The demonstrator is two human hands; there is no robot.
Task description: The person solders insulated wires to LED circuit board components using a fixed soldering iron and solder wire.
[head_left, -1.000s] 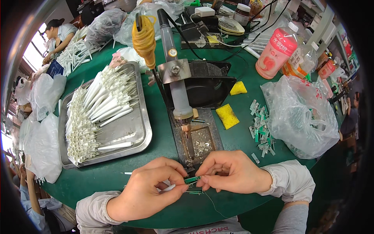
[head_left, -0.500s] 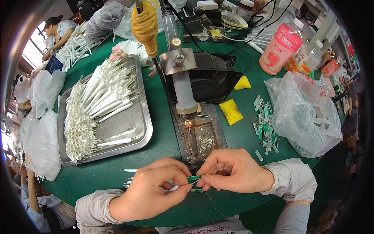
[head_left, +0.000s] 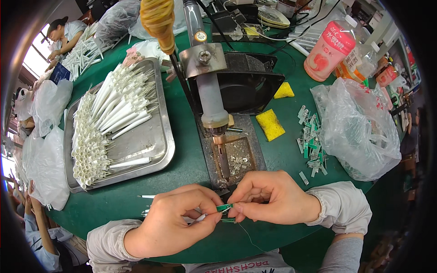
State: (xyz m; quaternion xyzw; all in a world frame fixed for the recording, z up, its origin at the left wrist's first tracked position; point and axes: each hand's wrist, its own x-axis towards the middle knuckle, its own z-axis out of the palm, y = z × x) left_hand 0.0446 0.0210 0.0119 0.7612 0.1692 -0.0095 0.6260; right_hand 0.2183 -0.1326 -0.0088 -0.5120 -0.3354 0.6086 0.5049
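Just below the tip of a clamped soldering iron, both hands meet over a small green circuit board. My left hand is closed, pinching the board's left end, with a white tube lying under its fingers. My right hand pinches at the board's right end; whether its fingertips grip the board or a thin wire is hidden. Beneath the fingers, thin green strands show, and a fine wire trails down. More white tubes lie left of my left hand.
A metal tray at left holds many wired white tubes. Behind the iron sits a black housing. Yellow sponges, loose small boards, a plastic bag and a pink bottle stand or lie right. Another person works far left.
The view has shifted slightly, so the tray and iron appear a little further left and higher. Both hands keep nearly the same pinch; the board is tilted slightly more.
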